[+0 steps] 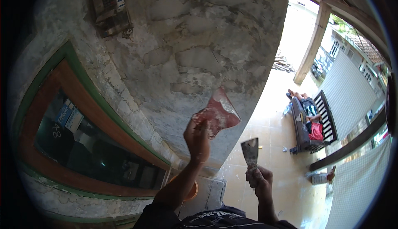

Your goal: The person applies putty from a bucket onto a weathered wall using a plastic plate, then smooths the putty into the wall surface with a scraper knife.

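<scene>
My left hand (195, 141) is raised before the wall, its fingers closed on the lower left edge of a dull red, irregular flat piece (215, 114). White paste or plaster is smeared over that piece, thickest along its right edge; what it is made of I cannot tell. To the right and a little lower, my right hand (259, 178) grips the handle of a putty knife (250, 150). Its broad metal blade points up, apart from both the wall and the red piece. The grey wall (203, 30) has rough, cracked, patchy plaster.
An electric meter box (110, 7) hangs high on the wall. A green-and-brown framed window (99, 146) lies left. Below my left forearm stands an orange bucket (192, 191). On the tiled floor (269, 133) at right, a person (309, 107) lies on a dark wooden bench (299, 129).
</scene>
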Available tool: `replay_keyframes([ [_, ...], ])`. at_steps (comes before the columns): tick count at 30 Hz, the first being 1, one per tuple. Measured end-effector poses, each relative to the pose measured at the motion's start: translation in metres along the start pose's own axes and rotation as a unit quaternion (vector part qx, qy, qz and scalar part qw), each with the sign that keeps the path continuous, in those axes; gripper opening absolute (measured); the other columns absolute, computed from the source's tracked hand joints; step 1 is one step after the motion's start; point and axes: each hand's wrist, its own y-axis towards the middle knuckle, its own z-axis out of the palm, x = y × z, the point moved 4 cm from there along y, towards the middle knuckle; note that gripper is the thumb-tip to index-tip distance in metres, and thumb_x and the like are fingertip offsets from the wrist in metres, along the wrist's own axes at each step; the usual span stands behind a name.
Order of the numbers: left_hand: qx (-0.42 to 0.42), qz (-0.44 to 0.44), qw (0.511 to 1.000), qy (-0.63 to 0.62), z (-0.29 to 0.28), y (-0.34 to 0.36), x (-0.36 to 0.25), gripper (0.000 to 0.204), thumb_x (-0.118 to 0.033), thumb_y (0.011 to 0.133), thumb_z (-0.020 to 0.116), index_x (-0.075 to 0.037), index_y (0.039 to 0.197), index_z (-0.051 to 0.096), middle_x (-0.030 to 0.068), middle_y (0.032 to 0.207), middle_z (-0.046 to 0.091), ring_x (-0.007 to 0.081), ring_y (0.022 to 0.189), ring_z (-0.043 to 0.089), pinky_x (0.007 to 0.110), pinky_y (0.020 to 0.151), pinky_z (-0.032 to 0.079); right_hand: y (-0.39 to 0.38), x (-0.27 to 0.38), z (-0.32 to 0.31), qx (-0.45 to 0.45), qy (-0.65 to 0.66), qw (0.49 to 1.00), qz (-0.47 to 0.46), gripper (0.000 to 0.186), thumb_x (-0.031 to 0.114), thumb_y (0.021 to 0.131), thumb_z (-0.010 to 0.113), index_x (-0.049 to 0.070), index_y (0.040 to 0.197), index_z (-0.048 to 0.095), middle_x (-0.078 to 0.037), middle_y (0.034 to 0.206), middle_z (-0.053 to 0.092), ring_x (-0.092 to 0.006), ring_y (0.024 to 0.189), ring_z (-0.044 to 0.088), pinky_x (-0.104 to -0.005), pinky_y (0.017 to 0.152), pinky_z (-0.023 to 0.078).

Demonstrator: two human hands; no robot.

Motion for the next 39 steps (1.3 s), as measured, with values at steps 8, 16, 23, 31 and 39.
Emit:
replay_keyframes([
  [8, 0.018, -0.011, 0.996, -0.089, -0.014, -0.024, -0.052, 0.02, 0.007, 0.085, 0.05, 0.007, 0.104, 0.054, 0.011, 0.099, 0.059, 0.0144, 0.09, 0.057, 0.029, 0.083, 0.048, 0.017, 0.015, 0.036, 0.11, -0.065, 0.992, 0.01, 0.041, 0.035, 0.093, 0.051, -0.003, 0.082, 0.063, -0.001, 0.06, 0.053, -0.0063, 0.052, 0.048, -0.0205, 0.047, 0.037],
  [16, 0.1, 0.096, 0.978, 0.154, -0.034, -0.049, -0.081, 0.023, 0.002, 0.089, 0.047, 0.009, 0.11, 0.055, 0.0156, 0.105, 0.063, 0.0171, 0.096, 0.061, 0.03, 0.087, 0.048, 0.021, 0.022, 0.059, 0.137, -0.08, 0.987, 0.019, 0.042, 0.034, 0.093, 0.051, -0.003, 0.08, 0.063, -0.002, 0.059, 0.053, -0.0071, 0.05, 0.049, -0.0215, 0.045, 0.039],
  [23, 0.202, 0.054, 0.936, 0.282, -0.057, -0.061, -0.074, 0.022, 0.003, 0.088, 0.046, 0.009, 0.106, 0.055, 0.0154, 0.102, 0.062, 0.0169, 0.088, 0.061, 0.03, 0.083, 0.049, 0.027, 0.036, 0.07, 0.16, -0.005, 0.987, -0.003, 0.044, 0.033, 0.094, 0.05, -0.005, 0.074, 0.06, -0.004, 0.056, 0.051, -0.0095, 0.046, 0.047, -0.0218, 0.044, 0.036],
  [31, -0.028, -0.024, 0.999, 0.007, -0.086, -0.041, -0.087, 0.023, 0.003, 0.087, 0.045, 0.004, 0.109, 0.049, 0.0126, 0.101, 0.058, 0.0168, 0.085, 0.061, 0.032, 0.079, 0.052, 0.007, 0.006, 0.07, 0.217, -0.048, 0.973, 0.063, 0.043, 0.034, 0.094, 0.05, -0.002, 0.074, 0.061, -0.002, 0.057, 0.053, -0.0074, 0.048, 0.048, -0.0215, 0.044, 0.036],
  [39, 0.108, -0.08, 0.966, 0.22, -0.07, -0.07, -0.093, 0.021, 0.001, 0.088, 0.048, 0.006, 0.107, 0.054, 0.0102, 0.097, 0.062, 0.0122, 0.09, 0.059, 0.026, 0.08, 0.048, 0.016, 0.013, 0.074, 0.2, -0.036, 0.978, 0.046, 0.042, 0.035, 0.093, 0.051, -0.002, 0.079, 0.063, -0.002, 0.058, 0.053, -0.007, 0.049, 0.048, -0.021, 0.045, 0.038],
])
